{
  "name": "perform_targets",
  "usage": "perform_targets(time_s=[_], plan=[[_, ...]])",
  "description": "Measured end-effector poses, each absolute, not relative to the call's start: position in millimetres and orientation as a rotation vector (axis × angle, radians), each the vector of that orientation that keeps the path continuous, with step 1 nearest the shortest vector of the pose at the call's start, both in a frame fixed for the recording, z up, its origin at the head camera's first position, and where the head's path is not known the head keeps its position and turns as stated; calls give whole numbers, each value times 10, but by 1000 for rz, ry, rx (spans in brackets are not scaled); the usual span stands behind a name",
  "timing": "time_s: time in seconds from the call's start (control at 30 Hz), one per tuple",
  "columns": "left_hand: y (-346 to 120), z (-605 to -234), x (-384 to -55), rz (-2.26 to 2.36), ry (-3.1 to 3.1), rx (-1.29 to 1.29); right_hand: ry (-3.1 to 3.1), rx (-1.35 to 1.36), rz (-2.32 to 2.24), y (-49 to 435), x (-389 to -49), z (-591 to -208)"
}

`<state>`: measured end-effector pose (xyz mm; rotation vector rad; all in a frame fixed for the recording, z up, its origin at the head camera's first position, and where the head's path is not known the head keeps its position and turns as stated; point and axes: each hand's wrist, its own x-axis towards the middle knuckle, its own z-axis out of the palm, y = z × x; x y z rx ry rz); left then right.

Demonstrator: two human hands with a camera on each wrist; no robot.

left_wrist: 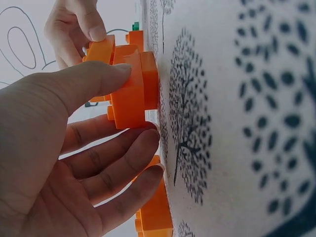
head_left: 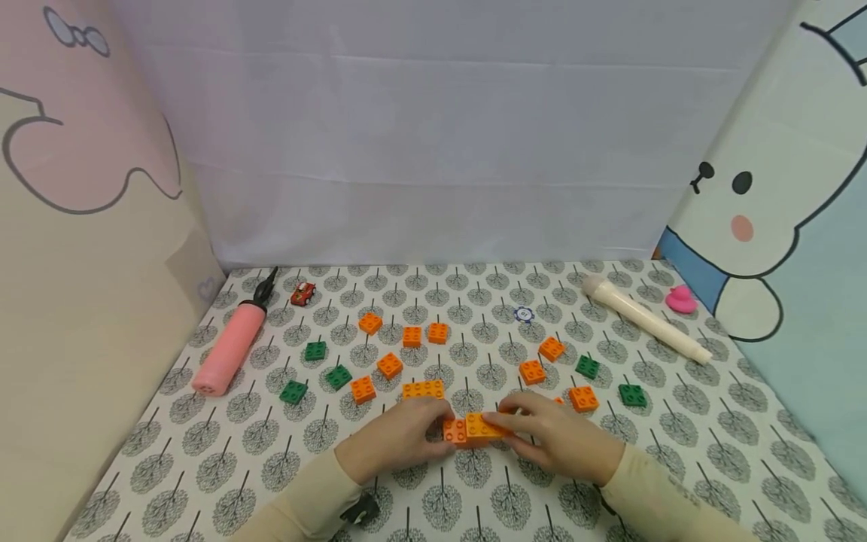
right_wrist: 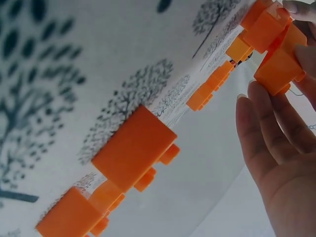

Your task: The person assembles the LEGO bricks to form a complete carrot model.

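Note:
Low over the cloth, my left hand (head_left: 406,435) pinches an orange toy building brick (head_left: 455,431) between thumb and fingers. In the left wrist view this brick (left_wrist: 129,91) has another orange piece against its underside. My right hand (head_left: 558,440) grips a second orange brick (head_left: 477,425), which overlaps the top of the first. The right wrist view shows this upper brick (right_wrist: 279,66) tilted, with a gap to the brick under it; whether their studs engage cannot be told. A longer orange brick (head_left: 423,389) lies just beyond my left hand.
Loose orange bricks (head_left: 389,366) and green bricks (head_left: 339,377) lie scattered on both sides. A pink pump (head_left: 232,348) and a red toy car (head_left: 302,293) are at the left. A cream microphone-like stick (head_left: 646,320), a pink duck (head_left: 680,299) and a blue chip (head_left: 524,315) lie farther back.

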<state>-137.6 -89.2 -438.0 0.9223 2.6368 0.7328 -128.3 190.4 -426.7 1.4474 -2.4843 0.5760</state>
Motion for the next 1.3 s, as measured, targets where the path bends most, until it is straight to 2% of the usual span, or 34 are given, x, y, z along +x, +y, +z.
perform_targets(time_s=[1.3], plan=[[-860, -4352, -1383, 726, 2627, 876, -2651, 1466, 579, 1870, -1336, -4161]])
